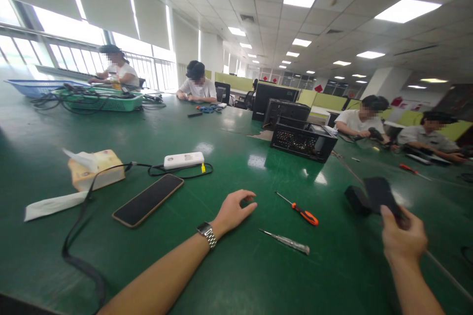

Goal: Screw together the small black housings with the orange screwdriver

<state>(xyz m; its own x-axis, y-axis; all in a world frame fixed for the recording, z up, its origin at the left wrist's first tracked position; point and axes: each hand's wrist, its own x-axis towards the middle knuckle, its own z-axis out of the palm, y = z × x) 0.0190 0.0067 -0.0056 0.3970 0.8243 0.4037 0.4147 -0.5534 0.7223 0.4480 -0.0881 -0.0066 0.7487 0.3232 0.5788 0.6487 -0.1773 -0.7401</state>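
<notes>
My left hand (234, 210), with a metal-banded watch at the wrist, rests on the green table. Its thumb and fingers are curled but apart, with nothing between them. To its right lie an orange-and-black screwdriver (305, 214) and a slim clear-handled screwdriver (290, 243). My right hand (405, 236) is closed around a black, block-shaped device (380, 193) at the right, slightly blurred, so its exact kind is unclear. Another dark block (357, 200) shows just left of the device; whether the two are joined cannot be made out.
A phone (150, 200), white power bank (184, 159) with a cable and tissue pack (96, 170) lie left. An open black computer case (303, 140) stands ahead. Green basket (125, 103) and blue basket (27, 87) sit far left. Several people work around the table.
</notes>
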